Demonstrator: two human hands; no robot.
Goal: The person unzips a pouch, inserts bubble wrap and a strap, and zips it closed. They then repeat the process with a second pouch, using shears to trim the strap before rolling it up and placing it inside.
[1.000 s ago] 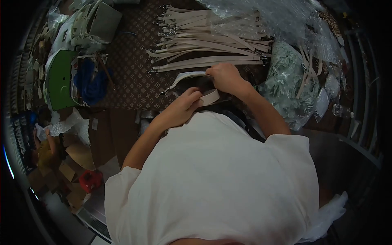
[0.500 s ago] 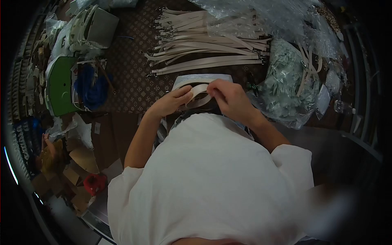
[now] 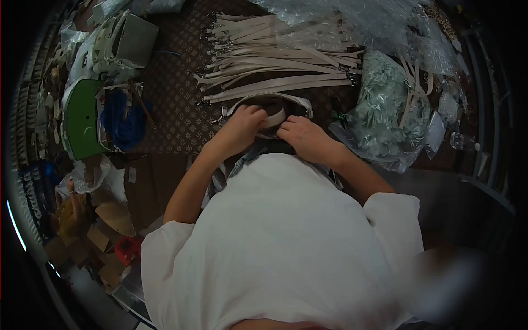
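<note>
A light-coloured zippered bag [image 3: 303, 102] stands with its mouth open close in front of my body. Inside that mouth sits a coiled pale strap [image 3: 276, 117]. My left hand [image 3: 242, 129] reaches over the bag's left side, its curled fingers closed on the coil. At the near right of the opening, my right hand [image 3: 309, 140] has bent fingers gripping the bag's edge. The lower part of the bag is hidden behind my hands and shirt.
Beyond the bag lie many pale straps [image 3: 275, 85] with metal clips. Plastic-wrapped pale green pieces [image 3: 385, 110] are at right. A green board [image 3: 82, 118], a blue bundle [image 3: 122, 118] and pale bags [image 3: 135, 41] are at left. Another person [image 3: 71, 212] is at lower left.
The coiled strap has gone from above the bag down into its mouth. The zippered opening now shows wide. My right hand has let go of the coil and moved to the bag's edge.
</note>
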